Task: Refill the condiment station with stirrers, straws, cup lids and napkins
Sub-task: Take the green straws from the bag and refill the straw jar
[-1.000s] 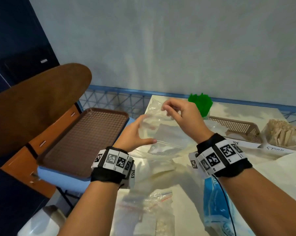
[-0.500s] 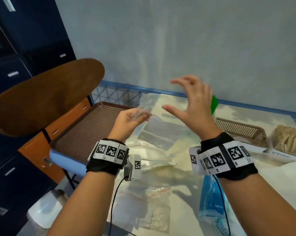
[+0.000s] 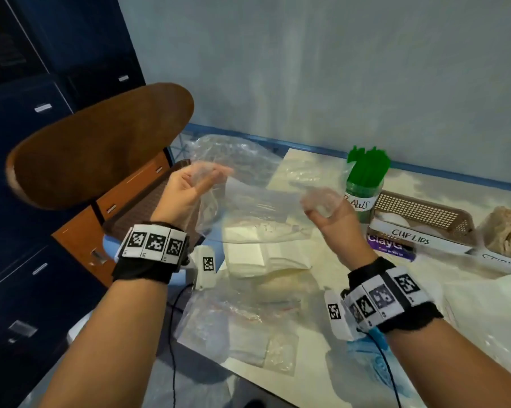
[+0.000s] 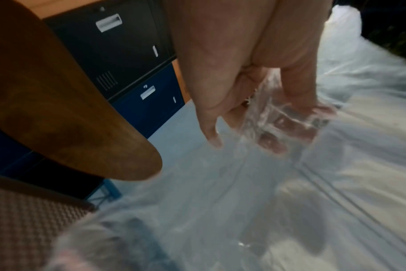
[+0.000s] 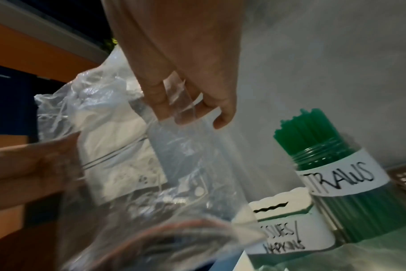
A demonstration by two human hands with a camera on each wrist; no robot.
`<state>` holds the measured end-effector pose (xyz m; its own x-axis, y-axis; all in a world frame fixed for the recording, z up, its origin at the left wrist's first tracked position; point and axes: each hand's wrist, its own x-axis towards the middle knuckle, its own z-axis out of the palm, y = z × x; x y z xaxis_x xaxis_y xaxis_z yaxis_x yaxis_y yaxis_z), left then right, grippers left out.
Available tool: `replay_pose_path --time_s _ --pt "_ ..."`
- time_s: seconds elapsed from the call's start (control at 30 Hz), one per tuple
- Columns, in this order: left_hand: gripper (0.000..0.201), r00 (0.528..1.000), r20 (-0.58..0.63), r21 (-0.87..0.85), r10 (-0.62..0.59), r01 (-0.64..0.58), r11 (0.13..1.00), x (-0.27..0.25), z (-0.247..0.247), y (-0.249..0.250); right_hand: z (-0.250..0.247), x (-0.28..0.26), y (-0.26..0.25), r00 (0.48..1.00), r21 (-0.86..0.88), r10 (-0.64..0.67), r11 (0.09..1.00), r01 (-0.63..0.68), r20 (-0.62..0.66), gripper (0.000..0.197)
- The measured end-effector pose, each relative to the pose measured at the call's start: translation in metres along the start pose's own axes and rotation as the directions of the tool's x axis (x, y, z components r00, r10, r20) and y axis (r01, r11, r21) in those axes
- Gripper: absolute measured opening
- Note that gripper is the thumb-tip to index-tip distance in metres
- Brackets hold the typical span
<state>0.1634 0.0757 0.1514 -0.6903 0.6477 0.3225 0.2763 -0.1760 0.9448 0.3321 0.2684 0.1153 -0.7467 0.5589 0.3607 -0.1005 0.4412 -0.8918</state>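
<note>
Head view: a clear plastic bag [image 3: 248, 198] hangs stretched in the air between a person's two hands above the table [image 3: 321, 363], with white napkins [image 3: 266, 254] lying on the table below it. The left hand [image 3: 186, 189] grips one bunched edge of the bag; the right hand [image 3: 327, 213] pinches the other, fingers curled on the film. The green straws [image 3: 366, 172] stand in their labelled jar just beside the right hand, next to the cup lid basket [image 3: 424, 213].

The risk: the thin, slippery film could slide from the pinch, or the right hand could swing into the straw jar and tip it.

Half a second earlier the right hand was spread wide and touching nothing, and only the left held the bag; now both grasp it and it is pulled wide.
</note>
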Motion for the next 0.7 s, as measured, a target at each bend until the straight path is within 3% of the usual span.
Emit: replay_pose_path --time_s 0.07,0.13,0.17,0.27,0.33,0.4,0.5,0.6,0.63,0.7 --pt "0.021 0.999 0.031 0.072 0.016 -0.018 0.997 -0.016 -0.010 0.004 0.008 -0.017 -0.001 0.999 -0.120 -0.006 0.993 0.011 0.044 0.016" --pt "0.025 0.999 -0.006 0.153 -0.039 0.039 0.987 -0.036 -0.021 -0.005 0.014 -0.035 0.006 0.982 -0.162 0.000 0.986 0.031 0.186 0.016" --pt "0.017 0.996 -0.010 0.172 -0.089 0.089 0.981 -0.048 -0.028 -0.014 0.016 -0.043 0.010 0.960 -0.161 0.029 0.987 0.016 0.277 0.015" --pt "0.042 0.972 -0.035 0.149 -0.233 0.235 0.960 -0.084 -0.044 -0.045 0.019 -0.064 0.027 0.848 -0.258 0.200 0.963 -0.078 0.490 0.014" --pt "0.029 0.947 -0.029 0.134 -0.321 0.322 0.937 -0.107 -0.047 -0.063 0.020 -0.076 0.039 0.753 -0.339 0.294 0.935 -0.100 0.588 0.014" --pt "0.024 0.890 -0.032 0.108 -0.454 0.455 0.884 -0.132 -0.050 -0.085 0.022 -0.088 0.049 0.627 -0.381 0.361 0.918 -0.109 0.690 0.011" --pt "0.047 0.773 -0.018 0.189 -0.634 0.625 0.757 -0.158 -0.052 -0.117 0.028 -0.104 0.067 0.480 -0.468 0.455 0.878 -0.100 0.750 0.014" --pt "0.049 0.631 -0.058 0.250 -0.773 0.759 0.601 -0.172 -0.049 -0.142 0.032 -0.113 0.082 0.430 -0.536 0.529 0.836 -0.118 0.731 0.035" --pt "0.049 0.600 -0.063 0.234 -0.797 0.786 0.573 -0.175 -0.046 -0.148 0.033 -0.114 0.086 0.435 -0.554 0.553 0.821 -0.138 0.711 0.039" --pt "0.058 0.584 -0.048 0.271 -0.811 0.789 0.552 -0.177 -0.042 -0.159 0.034 -0.114 0.095 0.459 -0.600 0.588 0.788 -0.138 0.666 0.042"
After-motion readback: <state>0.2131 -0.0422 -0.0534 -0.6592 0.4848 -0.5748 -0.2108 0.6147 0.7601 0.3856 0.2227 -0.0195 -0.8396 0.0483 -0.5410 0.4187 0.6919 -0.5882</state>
